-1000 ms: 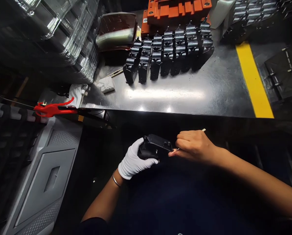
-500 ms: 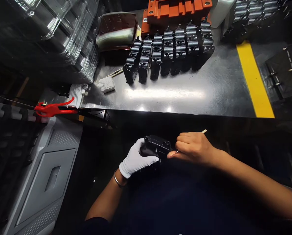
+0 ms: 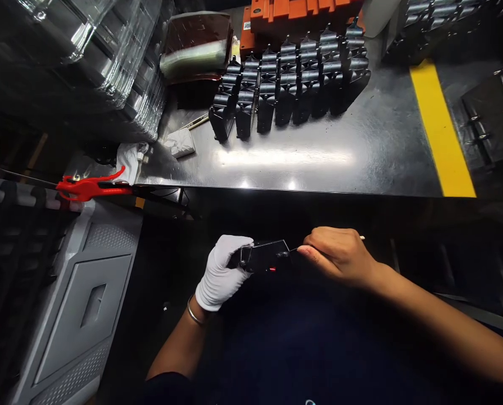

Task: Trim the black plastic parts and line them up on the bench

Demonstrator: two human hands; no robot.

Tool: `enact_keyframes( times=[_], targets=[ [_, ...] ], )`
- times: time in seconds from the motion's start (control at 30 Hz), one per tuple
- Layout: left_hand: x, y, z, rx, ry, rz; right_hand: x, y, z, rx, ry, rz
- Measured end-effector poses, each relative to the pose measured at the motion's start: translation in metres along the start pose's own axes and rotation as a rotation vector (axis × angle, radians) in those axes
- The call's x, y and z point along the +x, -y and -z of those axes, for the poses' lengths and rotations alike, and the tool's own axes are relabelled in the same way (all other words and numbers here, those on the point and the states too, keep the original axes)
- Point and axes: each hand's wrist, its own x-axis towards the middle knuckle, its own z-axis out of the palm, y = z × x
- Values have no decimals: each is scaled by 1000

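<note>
My left hand, in a white glove, is closed around one end of a black plastic part held in front of my body. A small red spot shows on the part's lower side. My bare right hand is closed on a thin tool, whose pale handle end sticks out behind the fist. The tool's slim metal tip points left at the part's right end; whether it touches there I cannot tell. Most of the tool is hidden in the fingers.
Rows of black moulded parts stand on the metal table, before an orange fixture. A white folded cloth lies left. A red air gun hangs above a grey bin. Wrapped stacks rise far left.
The black part has been turned in my left hand, so a flatter face now shows. My left hand has shifted slightly left, and the right hand slightly right, with the tool tip now visible.
</note>
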Motion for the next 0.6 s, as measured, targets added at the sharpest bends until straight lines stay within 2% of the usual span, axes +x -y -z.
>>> enact_keyframes(
  times=[0.1,0.2,0.33,0.43,0.5,0.6],
  targets=[
    [2,1,1,59,2,-109,-1,-2,-3,-33,3,0],
    [3,-1,2,77,7,-152,-1,-5,-7,-78,-4,3],
    [2,-6,1,26,95,-204,0,-9,-11,-119,-17,-26],
    [3,-8,-1,-3,139,-299,1,-9,-8,59,26,-67],
    [5,-8,0,14,109,-391,1,-7,-4,219,97,-88],
    [7,-5,3,92,83,-501,-1,-4,1,344,231,-86]
  ],
)
